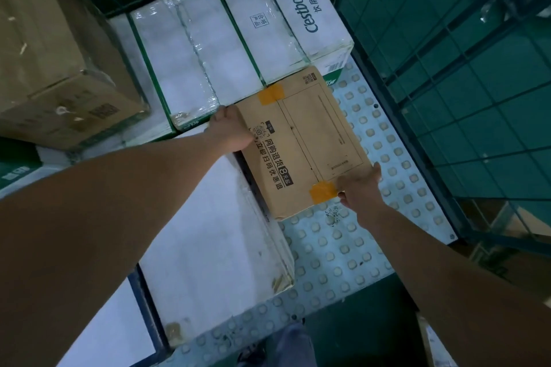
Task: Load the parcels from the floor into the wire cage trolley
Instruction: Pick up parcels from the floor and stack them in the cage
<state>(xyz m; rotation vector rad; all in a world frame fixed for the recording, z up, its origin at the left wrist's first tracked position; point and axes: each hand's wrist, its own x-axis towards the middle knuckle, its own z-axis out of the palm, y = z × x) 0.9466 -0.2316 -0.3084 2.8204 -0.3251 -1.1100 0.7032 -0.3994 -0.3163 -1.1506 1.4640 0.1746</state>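
A flat brown cardboard parcel [301, 140] with orange tape and black printed characters sits low inside the wire cage trolley, over its studded pale-blue floor [372, 158]. My left hand [231, 131] grips the parcel's left edge, fingers wrapped over the far corner. My right hand [359, 185] holds the near right corner beside an orange tape patch. The parcel lies wedged between white cartons and the bare floor; whether it rests fully down is unclear.
White shrink-wrapped water cartons [226, 39] fill the back of the trolley. A large white box [214, 229] lies at the near left, a brown carton [56, 62] at the far left. Green wire mesh [465, 92] walls the right side.
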